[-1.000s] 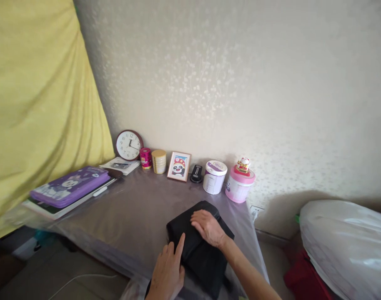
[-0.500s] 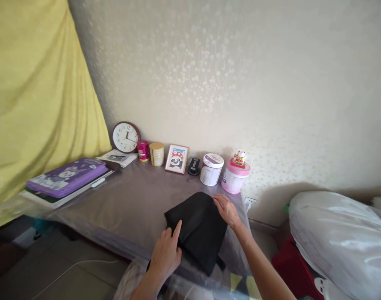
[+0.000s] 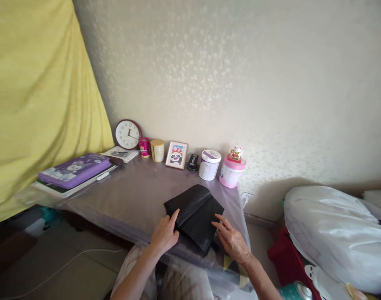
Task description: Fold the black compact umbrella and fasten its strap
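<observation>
A folded piece of black cloth (image 3: 198, 216), with a crease across it and a small strap end at its lower right, lies near the table's front right part. I cannot tell what it is when unfolded. My left hand (image 3: 165, 234) is at its left edge, index finger laid along the top and the other fingers curled at the edge, closed on it. At the right edge, my right hand (image 3: 231, 237) has its fingers apart and bent, the tips touching the cloth.
Along the wall stand a clock (image 3: 128, 134), a pink can (image 3: 144, 148), a yellow-lidded jar (image 3: 157, 151), a panda picture frame (image 3: 176, 155), a white tub (image 3: 209, 166) and a pink tub (image 3: 231, 173). A purple case (image 3: 73, 171) lies left. A white bag (image 3: 331, 233) sits right.
My right hand has moved from the cloth's far right corner down its right side, fingers spreading. The cloth's right part lies flatter, with the crease more exposed. My left hand stays at the left edge.
</observation>
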`<state>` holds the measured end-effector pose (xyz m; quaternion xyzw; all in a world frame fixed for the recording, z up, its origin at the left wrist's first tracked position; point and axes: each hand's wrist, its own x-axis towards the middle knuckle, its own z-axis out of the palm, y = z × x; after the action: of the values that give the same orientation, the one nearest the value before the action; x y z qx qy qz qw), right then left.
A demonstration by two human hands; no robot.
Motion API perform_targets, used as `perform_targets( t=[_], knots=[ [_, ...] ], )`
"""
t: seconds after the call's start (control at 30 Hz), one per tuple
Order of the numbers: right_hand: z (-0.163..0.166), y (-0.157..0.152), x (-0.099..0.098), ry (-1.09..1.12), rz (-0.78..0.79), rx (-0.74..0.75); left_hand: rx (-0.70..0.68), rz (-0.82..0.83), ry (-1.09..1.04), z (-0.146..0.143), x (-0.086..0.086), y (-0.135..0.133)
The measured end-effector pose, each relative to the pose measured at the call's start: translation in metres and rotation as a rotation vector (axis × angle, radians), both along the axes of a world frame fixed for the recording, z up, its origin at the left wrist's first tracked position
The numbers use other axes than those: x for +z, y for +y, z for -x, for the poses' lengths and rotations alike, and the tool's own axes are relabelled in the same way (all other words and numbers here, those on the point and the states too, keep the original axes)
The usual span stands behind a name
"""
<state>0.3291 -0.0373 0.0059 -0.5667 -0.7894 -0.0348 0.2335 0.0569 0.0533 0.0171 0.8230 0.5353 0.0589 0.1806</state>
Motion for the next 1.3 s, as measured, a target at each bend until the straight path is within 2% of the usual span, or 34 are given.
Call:
perform_targets(
  t=[0.17, 0.4, 0.57, 0.77, 0.9, 1.03, 1.3],
  knots=[
    [0.005, 0.005, 0.003, 0.029, -0.053, -0.027, 0.005, 0.020, -0.010, 0.001, 0.005, -0.001],
    [0.017, 0.022, 0.021, 0.169, -0.089, -0.024, -0.009, 0.039, -0.055, 0.004, 0.008, 0.002],
    [0.034, 0.057, 0.037, 0.233, -0.185, -0.004, -0.025, 0.066, -0.108, 0.006, 0.007, 0.006],
    [0.064, 0.112, 0.052, 0.204, -0.257, 0.018, -0.038, 0.079, -0.141, 0.008, 0.005, 0.009],
    [0.077, 0.141, 0.050, 0.157, -0.225, 0.033, -0.048, 0.070, -0.149, 0.008, 0.002, 0.010],
    [0.084, 0.161, 0.040, 0.080, -0.180, 0.015, -0.053, 0.076, -0.149, 0.007, 0.000, 0.011],
    [0.093, 0.175, 0.023, -0.130, -0.069, -0.032, -0.004, 0.088, -0.113, 0.007, 0.002, 0.011]
  ],
)
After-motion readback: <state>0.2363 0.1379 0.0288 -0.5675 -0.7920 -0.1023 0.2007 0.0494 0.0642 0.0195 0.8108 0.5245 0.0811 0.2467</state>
